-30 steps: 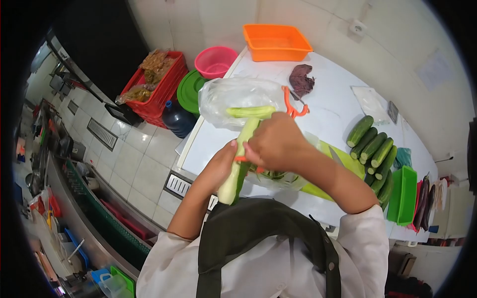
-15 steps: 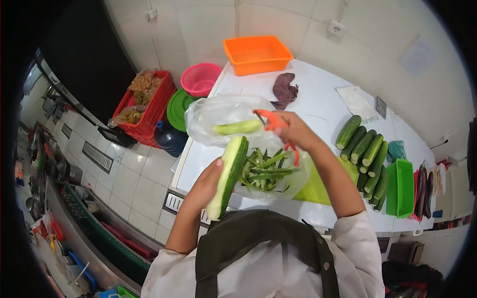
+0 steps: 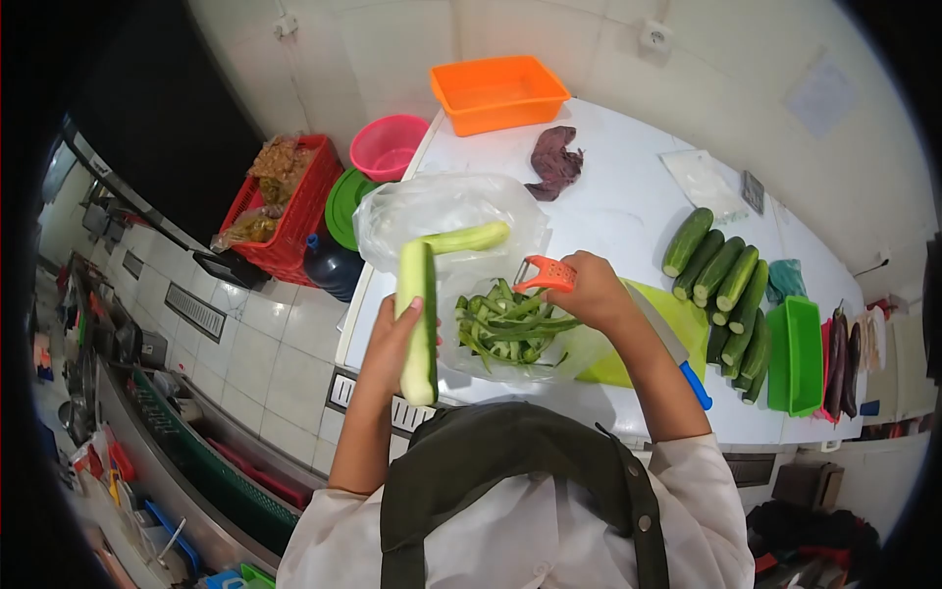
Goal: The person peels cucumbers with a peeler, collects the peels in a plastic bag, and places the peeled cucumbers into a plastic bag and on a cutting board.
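Observation:
My left hand [image 3: 394, 339] is closed around a partly peeled cucumber [image 3: 419, 324], held upright with pale stripped flesh on one side and dark green skin on the other. In my right hand [image 3: 592, 290] is an orange peeler [image 3: 547, 276], its blade end pointing left, apart from the cucumber. Below the peeler, green peelings [image 3: 510, 329] lie heaped in a clear plastic bag [image 3: 579, 353]. A peeled cucumber [image 3: 476, 237] rests on another clear plastic bag [image 3: 392, 211] behind the held one.
Several unpeeled cucumbers [image 3: 721, 270] lie to the right, beside a green basket [image 3: 800, 353] and eggplants [image 3: 836, 363]. A blue-handled knife [image 3: 695, 385] lies by the yellow-green cutting board [image 3: 638, 344]. At the back are an orange tub [image 3: 500, 93] and a dark cloth [image 3: 556, 164].
My right hand has come down with the peeler, to just over the peelings. The cucumber in my left hand has shifted left and stands straighter. The knife has come into view.

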Demonstrator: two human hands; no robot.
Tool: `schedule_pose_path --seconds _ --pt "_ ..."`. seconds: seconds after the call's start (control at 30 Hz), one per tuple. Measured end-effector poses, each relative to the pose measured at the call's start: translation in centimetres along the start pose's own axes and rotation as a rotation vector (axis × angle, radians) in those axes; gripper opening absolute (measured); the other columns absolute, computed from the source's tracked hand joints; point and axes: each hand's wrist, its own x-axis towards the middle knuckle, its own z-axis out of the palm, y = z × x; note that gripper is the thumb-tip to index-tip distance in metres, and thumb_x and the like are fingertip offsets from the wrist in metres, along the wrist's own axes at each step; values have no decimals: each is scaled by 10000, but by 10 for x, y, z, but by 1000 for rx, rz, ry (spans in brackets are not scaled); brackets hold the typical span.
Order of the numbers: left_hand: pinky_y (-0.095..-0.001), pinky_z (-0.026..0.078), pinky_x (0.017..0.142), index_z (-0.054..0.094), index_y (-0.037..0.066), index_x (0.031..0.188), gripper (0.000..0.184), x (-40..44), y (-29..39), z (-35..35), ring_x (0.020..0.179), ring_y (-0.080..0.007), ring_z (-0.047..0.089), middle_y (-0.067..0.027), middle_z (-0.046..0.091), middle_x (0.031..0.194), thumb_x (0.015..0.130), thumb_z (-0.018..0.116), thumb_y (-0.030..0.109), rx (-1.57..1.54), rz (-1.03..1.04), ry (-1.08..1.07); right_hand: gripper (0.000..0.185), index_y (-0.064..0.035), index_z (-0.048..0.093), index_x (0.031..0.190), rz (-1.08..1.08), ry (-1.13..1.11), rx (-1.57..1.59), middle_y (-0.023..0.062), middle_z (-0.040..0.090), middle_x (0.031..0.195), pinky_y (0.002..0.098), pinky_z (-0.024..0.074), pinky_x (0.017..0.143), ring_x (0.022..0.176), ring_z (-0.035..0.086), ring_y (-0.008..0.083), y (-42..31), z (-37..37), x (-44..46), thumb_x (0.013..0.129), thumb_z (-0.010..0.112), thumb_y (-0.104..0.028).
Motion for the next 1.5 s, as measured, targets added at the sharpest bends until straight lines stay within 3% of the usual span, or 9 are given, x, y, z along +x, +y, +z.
schedule_pose_path --seconds 0.13,0.3,0.33,0.43,0.63,1.03,1.17,1.37,1.5 --pt "-305 510 655 488 6 1209 457 -4 7 -10 807 -193 586 -122 590 951 949 483 381 -490 -100 -100 363 5 667 845 -206 2 199 146 636 840 352 487 705 735 608 264 -8 -15 -16 697 797 -299" --pt "-304 529 624 519 33 1217 508 -3 12 -1 778 -171 614 -113 625 959 942 476 458 -498 -145 -188 343 -8 635 764 -345 -219 611 74 580 619 268 435 606 538 506 142 -76 -36 -45 859 672 -335" --pt "-307 530 608 526 33 1193 498 -1 7 1 768 -166 616 -110 626 944 950 463 463 -492 -130 -187 381 -29 616 649 -470 -111 584 64 528 502 320 420 579 467 497 184 -86 -24 -49 916 581 -299" --pt "-320 528 655 539 31 1131 495 1 1 13 779 -181 618 -121 625 922 983 402 483 -544 -111 -163 405 -70 590 534 -799 206 -57 68 529 481 368 391 559 466 512 216 -107 4 -51 883 589 -274" --pt "-337 524 808 536 30 1221 490 6 -5 13 919 -211 637 -125 627 1048 1005 383 443 -573 -104 -147 290 -112 564 487 -1137 203 -260 20 477 469 364 333 510 488 491 198 -125 26 -52 740 679 -198" --pt "-304 476 863 528 -34 1208 528 -13 16 12 954 -174 593 -149 606 1088 1037 261 388 -322 -82 -192 306 -144 554 469 -1189 153 -311 -4 496 464 371 339 509 488 497 196 -128 29 -20 755 635 -215" --pt "-292 512 704 538 -4 1195 514 -19 7 -4 796 -171 618 -111 632 960 1025 319 429 68 0 -201 321 -125 540 451 -1142 194 -326 33 490 455 398 345 500 482 494 256 -121 18 11 750 612 -217" --pt "-292 512 659 524 -4 1215 512 -36 17 -14 707 -152 606 -102 635 863 1031 299 418 256 -9 -323 315 -73 588 493 -898 329 -566 80 500 452 408 370 510 467 499 298 -83 -18 68 762 584 -236" --pt "-283 512 652 511 -4 1229 515 -36 20 -13 698 -152 604 -104 633 861 1028 305 423 106 -53 -338 565 -61 592 488 -505 235 -332 101 515 460 408 403 517 465 504 324 -62 -37 66 848 535 -493"
